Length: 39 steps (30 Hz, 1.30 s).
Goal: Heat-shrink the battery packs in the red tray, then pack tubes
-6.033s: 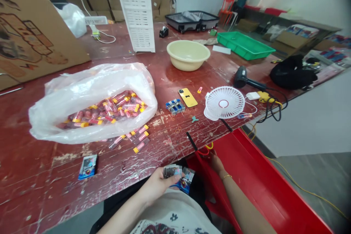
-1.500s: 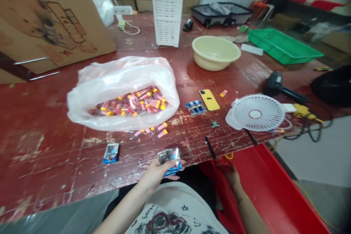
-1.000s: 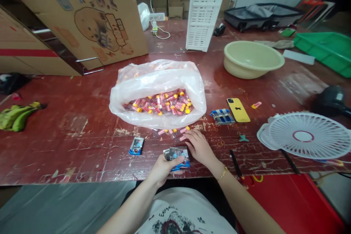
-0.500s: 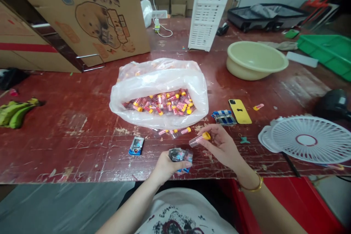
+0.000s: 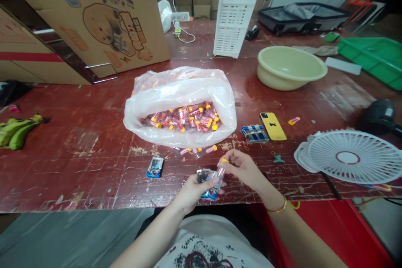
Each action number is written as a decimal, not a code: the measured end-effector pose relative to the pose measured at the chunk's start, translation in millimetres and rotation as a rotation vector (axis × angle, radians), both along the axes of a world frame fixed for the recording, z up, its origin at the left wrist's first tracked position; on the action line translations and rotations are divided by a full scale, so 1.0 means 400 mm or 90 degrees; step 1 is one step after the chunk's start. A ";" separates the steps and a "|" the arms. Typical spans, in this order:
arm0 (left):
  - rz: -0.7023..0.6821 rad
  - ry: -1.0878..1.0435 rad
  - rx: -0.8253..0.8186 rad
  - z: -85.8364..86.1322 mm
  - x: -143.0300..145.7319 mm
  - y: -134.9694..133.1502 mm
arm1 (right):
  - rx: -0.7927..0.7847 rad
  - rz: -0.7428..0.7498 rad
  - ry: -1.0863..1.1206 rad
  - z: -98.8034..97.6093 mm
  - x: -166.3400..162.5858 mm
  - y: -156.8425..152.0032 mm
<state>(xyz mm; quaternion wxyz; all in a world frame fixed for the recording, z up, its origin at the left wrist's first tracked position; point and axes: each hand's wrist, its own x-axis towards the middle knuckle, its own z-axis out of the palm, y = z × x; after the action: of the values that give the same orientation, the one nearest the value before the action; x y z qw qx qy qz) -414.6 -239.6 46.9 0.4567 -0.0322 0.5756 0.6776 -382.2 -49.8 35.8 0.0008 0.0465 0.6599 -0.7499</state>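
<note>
Left hand (image 5: 191, 190) grips a stack of small packets (image 5: 205, 180); right hand (image 5: 243, 167) pinches a clear yellow-capped tube (image 5: 220, 170) just above them, near the bag (image 5: 180, 104). Pairing step likely; next needs the tube's cap off or alignment.

— What blocks the hands at 12 o'clock?
— The plastic bag (image 5: 180, 92), with loose tubes (image 5: 201, 150) at its mouth, just ahead of them.
— Any open table (image 5: 94, 184)?
— At 9 o'clock, bare past one blue packet (image 5: 155, 167). At 2 o'clock, a card stack (image 5: 255, 133) and phone (image 5: 273, 126); at 3 o'clock, the fan (image 5: 353, 155).
</note>
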 end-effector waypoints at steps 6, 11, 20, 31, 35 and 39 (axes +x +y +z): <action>0.125 -0.104 0.040 0.003 0.010 0.049 | 0.104 0.013 0.128 -0.034 0.071 -0.062; 0.150 -0.100 0.059 0.010 0.018 0.066 | 0.278 -0.136 0.130 -0.052 0.091 -0.106; 0.168 -0.084 0.046 0.034 0.034 0.055 | 0.255 -0.153 0.180 -0.048 0.099 -0.121; 0.137 -0.030 0.053 0.010 0.042 0.059 | 0.095 -0.165 0.148 -0.047 0.118 -0.092; 0.089 -0.028 0.031 0.007 0.052 0.065 | 0.060 -0.212 0.137 -0.059 0.134 -0.068; 0.045 0.013 0.061 -0.004 0.062 0.068 | 0.037 -0.241 0.132 -0.059 0.152 -0.056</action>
<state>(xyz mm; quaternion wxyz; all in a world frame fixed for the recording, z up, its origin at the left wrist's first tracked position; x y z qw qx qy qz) -389.8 -212.4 45.4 0.4281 -0.0237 0.5455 0.7202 -321.4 -72.2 12.4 -0.2091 0.0922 0.6571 -0.7184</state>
